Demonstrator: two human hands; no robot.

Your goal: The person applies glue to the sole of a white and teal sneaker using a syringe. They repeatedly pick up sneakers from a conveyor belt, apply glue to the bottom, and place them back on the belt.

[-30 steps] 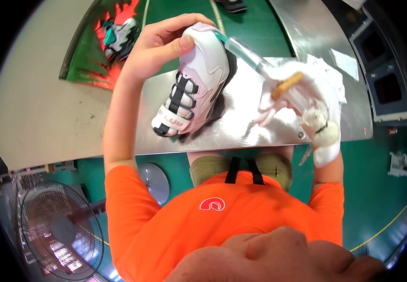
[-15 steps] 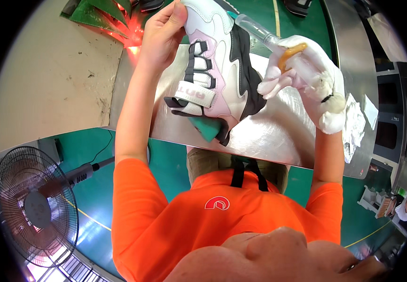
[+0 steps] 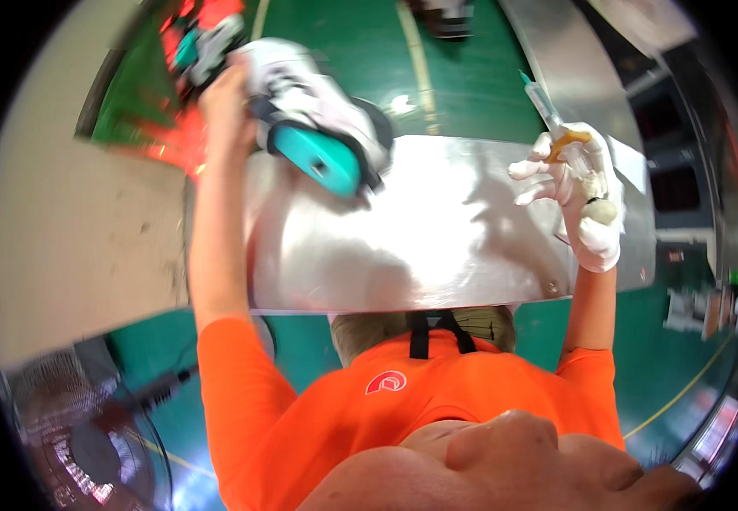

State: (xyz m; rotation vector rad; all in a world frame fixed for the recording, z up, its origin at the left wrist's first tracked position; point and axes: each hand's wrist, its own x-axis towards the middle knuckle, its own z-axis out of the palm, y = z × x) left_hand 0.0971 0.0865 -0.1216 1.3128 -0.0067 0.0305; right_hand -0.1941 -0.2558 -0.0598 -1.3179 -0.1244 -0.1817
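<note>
- Left hand fingers closed round the white sneaker, held up over the far left edge of the metal table, teal sole facing the camera.
- Right hand, white glove, fingers gripping a syringe-like applicator, tip pointing away, well apart from the shoe.
- Looks mid-job: applicator not on the shoe, table bare between hands.

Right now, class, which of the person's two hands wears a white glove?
The right hand, holding a syringe-like tool over the metal table. The left hand is bare and grips a sneaker with a teal sole.
</note>
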